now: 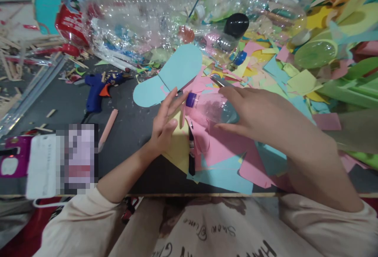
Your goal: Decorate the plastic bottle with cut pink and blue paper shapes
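My left hand (164, 124) lies open on a yellow paper sheet (177, 146), its fingers stretched toward the purple cap (191, 99) of a small clear plastic bottle (213, 108) that lies on its side. My right hand (254, 111) reaches over the bottle from the right, fingers extended and touching its body; something thin and metallic (220, 80) shows just past the fingertips. A light blue paper cutout (171, 75) with rounded ends lies just beyond both hands. Pink paper (224, 145) and a black pen (191, 158) lie under the bottle.
A blue glue gun (99, 88) and a pink stick (108, 127) lie to the left on the dark table (130, 131). Crumpled clear plastic bottles (153, 21) pile at the back. Coloured paper scraps (295, 76) cover the right side. A white box (44, 162) sits front left.
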Available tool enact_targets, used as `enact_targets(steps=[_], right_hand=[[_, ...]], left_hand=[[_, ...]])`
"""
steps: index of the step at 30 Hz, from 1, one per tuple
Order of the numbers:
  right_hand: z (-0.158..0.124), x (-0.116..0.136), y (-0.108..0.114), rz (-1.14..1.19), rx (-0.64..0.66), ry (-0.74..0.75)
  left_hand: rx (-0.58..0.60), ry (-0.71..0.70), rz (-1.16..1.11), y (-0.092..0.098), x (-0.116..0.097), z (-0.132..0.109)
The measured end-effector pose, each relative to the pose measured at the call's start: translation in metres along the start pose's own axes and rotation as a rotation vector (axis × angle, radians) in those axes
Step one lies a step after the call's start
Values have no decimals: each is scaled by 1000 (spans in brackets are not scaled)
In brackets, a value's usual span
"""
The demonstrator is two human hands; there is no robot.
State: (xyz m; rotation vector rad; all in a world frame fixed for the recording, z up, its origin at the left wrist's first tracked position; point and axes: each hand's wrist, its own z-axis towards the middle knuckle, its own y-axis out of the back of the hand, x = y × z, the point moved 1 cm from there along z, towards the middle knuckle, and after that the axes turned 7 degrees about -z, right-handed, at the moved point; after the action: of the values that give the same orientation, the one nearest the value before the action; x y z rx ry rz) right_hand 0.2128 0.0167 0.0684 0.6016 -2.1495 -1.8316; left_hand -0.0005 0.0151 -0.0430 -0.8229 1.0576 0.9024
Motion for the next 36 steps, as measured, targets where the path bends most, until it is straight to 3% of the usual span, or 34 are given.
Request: enact_targets(steps=[21, 27, 36], right_hand=[[1, 8, -8, 63, 35, -1], [3, 20, -10, 110, 103, 7], [9, 22, -13, 208, 176, -75]], left_hand=[[-166, -38, 111, 2, 6, 9], [-156, 54, 241, 5, 7, 8], [-169, 138, 85, 3, 8, 9]])
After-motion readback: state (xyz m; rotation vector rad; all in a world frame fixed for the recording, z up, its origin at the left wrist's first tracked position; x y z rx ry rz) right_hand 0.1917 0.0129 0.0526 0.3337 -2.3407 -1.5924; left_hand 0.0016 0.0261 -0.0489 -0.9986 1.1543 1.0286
